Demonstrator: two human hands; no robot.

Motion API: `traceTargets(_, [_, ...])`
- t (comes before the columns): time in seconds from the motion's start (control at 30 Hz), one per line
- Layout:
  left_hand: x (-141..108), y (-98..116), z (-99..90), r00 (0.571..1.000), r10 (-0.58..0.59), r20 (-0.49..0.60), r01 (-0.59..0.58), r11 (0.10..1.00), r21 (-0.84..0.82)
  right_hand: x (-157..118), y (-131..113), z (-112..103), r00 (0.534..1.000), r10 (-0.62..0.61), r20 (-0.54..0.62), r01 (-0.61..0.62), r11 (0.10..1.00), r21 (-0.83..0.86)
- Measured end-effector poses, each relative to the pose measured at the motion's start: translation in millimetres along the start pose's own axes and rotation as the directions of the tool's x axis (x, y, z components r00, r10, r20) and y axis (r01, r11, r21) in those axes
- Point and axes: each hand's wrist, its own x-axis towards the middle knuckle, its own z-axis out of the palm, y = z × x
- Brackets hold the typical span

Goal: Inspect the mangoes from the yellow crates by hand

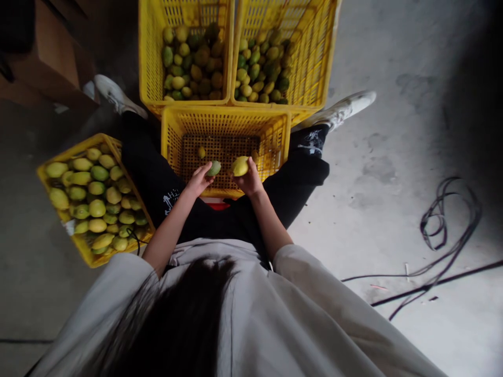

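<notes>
Green fruit (214, 168) sits pinched between the thumb and fingers of the left hand (199, 180), while the right hand (250, 178) grips a yellow fruit (240, 166). Both hands are over the near part of the middle crate (285, 137), a yellow plastic one between the person's legs. One small fruit (201, 152) lies inside it, toward the left. Two larger crates of fruit, the far left crate (151, 100) and the far right crate (322, 99), stand just beyond. A well-filled side crate (78, 154) is outside the left leg.

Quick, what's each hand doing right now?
Left hand: closed on a green fruit.
Right hand: closed on a yellow fruit.
</notes>
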Motion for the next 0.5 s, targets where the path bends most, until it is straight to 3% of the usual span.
traceTargets(0.33, [-2.3, 6.0, 0.1, 0.996, -0.083, -0.012, 0.081, 0.992, -0.094, -6.9, -3.7, -0.7, 0.992, 0.094, 0.084, -0.095, 0.995, 0.002])
traceTargets(0.5, [-6.8, 7.9, 2.3, 0.997, -0.072, 0.042, 0.073, 0.997, -0.035, -11.1, -3.0, 0.9, 0.991, 0.054, 0.121, -0.064, 0.995, 0.076])
